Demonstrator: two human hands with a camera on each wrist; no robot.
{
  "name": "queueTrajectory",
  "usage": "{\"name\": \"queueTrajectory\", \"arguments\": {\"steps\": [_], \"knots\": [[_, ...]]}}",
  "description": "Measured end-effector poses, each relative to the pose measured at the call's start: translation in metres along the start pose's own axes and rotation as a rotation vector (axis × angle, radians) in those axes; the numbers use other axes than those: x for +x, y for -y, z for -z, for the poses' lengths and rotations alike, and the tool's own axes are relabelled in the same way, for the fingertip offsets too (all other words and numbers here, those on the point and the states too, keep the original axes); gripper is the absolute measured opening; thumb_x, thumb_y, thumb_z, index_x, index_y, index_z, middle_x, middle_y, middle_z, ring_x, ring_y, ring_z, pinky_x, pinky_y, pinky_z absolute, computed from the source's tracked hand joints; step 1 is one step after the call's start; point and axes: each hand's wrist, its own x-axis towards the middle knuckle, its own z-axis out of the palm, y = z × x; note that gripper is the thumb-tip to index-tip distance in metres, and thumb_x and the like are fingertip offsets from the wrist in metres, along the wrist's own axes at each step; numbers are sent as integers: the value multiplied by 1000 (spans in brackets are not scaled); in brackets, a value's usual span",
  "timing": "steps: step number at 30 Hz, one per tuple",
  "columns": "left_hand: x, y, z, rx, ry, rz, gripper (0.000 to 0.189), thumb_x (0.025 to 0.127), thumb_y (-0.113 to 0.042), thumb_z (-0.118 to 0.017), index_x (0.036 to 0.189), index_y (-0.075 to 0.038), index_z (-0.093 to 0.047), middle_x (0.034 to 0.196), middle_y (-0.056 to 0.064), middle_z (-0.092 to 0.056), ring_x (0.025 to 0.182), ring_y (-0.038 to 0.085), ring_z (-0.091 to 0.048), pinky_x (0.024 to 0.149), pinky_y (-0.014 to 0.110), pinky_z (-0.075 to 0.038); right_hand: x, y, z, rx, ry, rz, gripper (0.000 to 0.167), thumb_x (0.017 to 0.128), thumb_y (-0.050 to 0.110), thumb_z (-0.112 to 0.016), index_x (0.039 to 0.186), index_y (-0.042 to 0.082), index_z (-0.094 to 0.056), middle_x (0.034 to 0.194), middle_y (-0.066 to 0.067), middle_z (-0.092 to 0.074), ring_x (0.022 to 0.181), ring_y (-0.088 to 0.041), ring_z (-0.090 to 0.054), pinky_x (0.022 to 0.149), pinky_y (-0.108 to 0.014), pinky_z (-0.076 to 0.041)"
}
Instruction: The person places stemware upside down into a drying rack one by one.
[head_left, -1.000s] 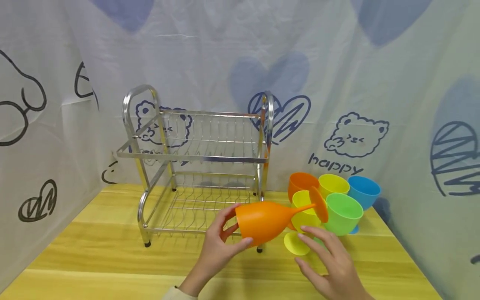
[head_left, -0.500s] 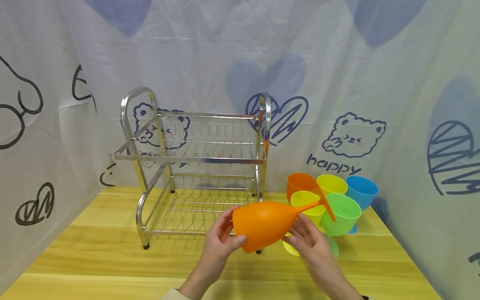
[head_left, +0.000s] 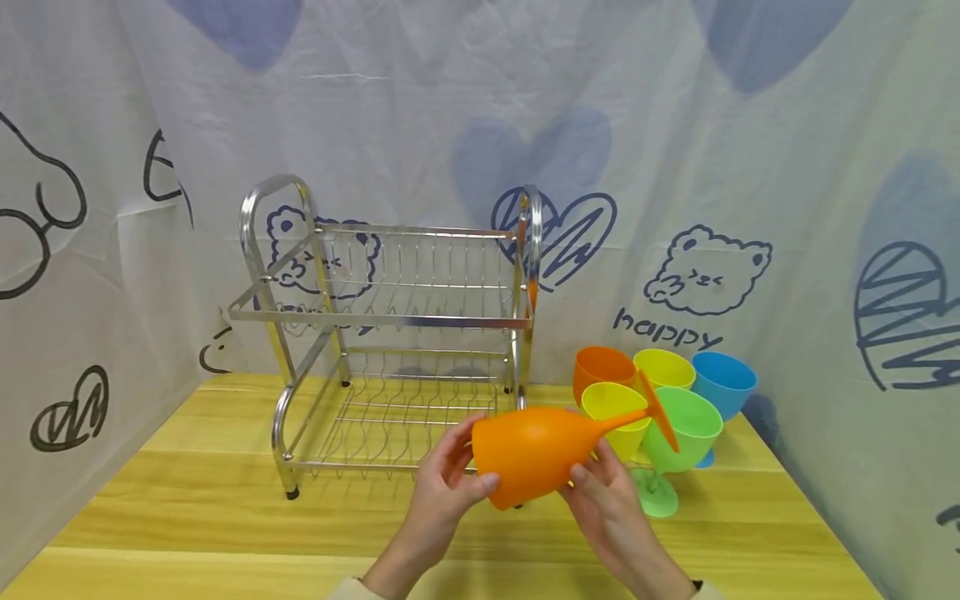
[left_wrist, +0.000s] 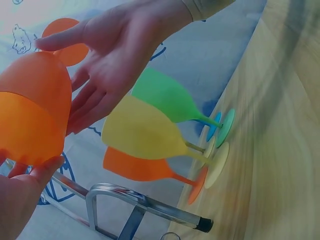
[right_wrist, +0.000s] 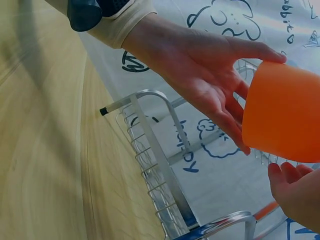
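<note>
An orange plastic goblet is held in the air on its side, rim to the left, with its foot pointing right and slightly up. My left hand grips the bowl at the rim, thumb in front and fingers behind. Near the stem end, my right hand holds the bowl between thumb and fingers; the bowl hides part of these fingers. The left wrist view shows the right hand beside the goblet bowl. In the right wrist view, the left hand spans the rim.
A two-tier metal dish rack stands behind the goblet. Several upright goblets are grouped at the right: green, yellow, blue, and orange. A patterned cloth hangs behind the wooden table.
My right hand has come in from the right and taken hold of the bowl's stem end. The goblet has shifted only slightly, its foot tilting; my left hand keeps its grip.
</note>
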Motion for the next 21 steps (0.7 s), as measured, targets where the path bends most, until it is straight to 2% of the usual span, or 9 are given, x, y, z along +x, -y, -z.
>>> {"name": "queueTrajectory", "arguments": {"steps": [9,13,17,21], "knots": [[0,0,-1,-19,4,22,67,83,-7,-70,141,5,-39,134,15,-47,118,24,-51,92,36,-51,0,1,-3,-77,-35,7,40,99,5,-50,136,6,-34,128,-6,-53,112,-17,-54,100,-32,-45],[-1,0,1,-60,44,7,74,87,-19,-69,145,7,-30,139,18,-43,122,23,-49,97,35,-48,0,1,-3,-94,-29,37,38,98,4,-51,134,5,-37,125,-5,-55,109,-16,-56,98,-31,-46],[-1,-3,5,-59,122,-53,85,93,-40,-58,150,6,-14,149,28,-28,130,18,-40,105,32,-39,0,2,-4,-115,-20,77,35,97,4,-51,131,5,-40,121,-4,-57,106,-15,-56,97,-30,-47],[1,-12,13,76,143,-175,80,97,-42,-51,152,2,-13,151,31,-22,135,20,-35,108,30,-34,0,3,-2,-140,-10,122,33,97,3,-51,128,5,-43,118,-3,-58,105,-15,-56,96,-29,-47]]}}
